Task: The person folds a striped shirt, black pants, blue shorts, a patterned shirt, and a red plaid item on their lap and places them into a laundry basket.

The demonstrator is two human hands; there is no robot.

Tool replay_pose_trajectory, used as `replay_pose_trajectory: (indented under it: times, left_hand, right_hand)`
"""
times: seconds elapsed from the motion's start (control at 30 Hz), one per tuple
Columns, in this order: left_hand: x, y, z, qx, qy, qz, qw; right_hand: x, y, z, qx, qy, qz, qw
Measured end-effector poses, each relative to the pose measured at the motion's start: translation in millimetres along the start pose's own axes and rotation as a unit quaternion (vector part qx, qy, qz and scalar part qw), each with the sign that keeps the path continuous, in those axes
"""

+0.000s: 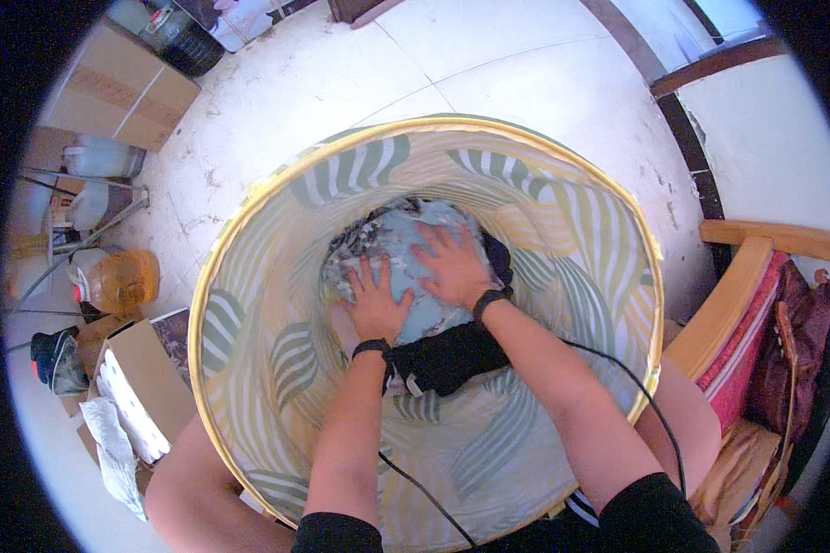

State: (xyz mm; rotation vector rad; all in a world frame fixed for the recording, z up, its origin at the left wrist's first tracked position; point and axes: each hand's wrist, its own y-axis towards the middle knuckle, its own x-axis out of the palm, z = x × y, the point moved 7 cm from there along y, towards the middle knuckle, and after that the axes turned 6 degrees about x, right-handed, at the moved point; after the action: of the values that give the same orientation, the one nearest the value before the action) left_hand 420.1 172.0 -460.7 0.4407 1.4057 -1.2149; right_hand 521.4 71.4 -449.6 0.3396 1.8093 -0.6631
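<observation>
Both of my hands reach down into a round fabric laundry hamper [249, 304] with a leaf print and a yellow rim, held between my legs. My left hand [377, 304] lies with fingers spread on a light blue patterned cloth bundle [387, 238]. To its right, my right hand [453, 266] rests palm down on the same bundle, fingers apart. Neither hand grips anything. Black fabric [456, 356] with a small white tag lies below the bundle, near my wrists. What lies underneath is hidden. Each wrist wears a black band with a cable.
On the left stand a jug of amber liquid [128, 276], an open cardboard box [142, 373] with white contents, and a larger carton [114, 90]. A wooden chair [726, 311] with red upholstery and a dark red bag [792, 345] is on the right. Pale floor tiles [498, 62] lie beyond.
</observation>
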Motion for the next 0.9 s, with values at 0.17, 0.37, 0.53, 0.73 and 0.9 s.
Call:
replay_pose_trajectory:
  times: [0.17,0.37,0.53,0.73,0.9]
  left_hand:
    - [44,21,-12,-0.028,-0.043,0.010,0.999]
    - [57,41,-40,0.007,0.012,0.060,0.998]
    - [21,41,11,-0.100,0.073,-0.200,0.972]
    - [0,23,28,0.077,0.063,-0.337,0.936]
    - [-130,-17,121,0.314,-0.038,-0.255,0.914]
  right_hand:
    - [30,4,39,0.064,0.049,0.005,0.997]
    - [34,18,19,0.049,0.051,0.040,0.997]
    - [20,17,41,0.088,0.037,-0.065,0.993]
    - [-51,-1,-4,0.123,0.093,-0.260,0.953]
    - [-165,-66,-5,0.004,0.119,-0.127,0.985]
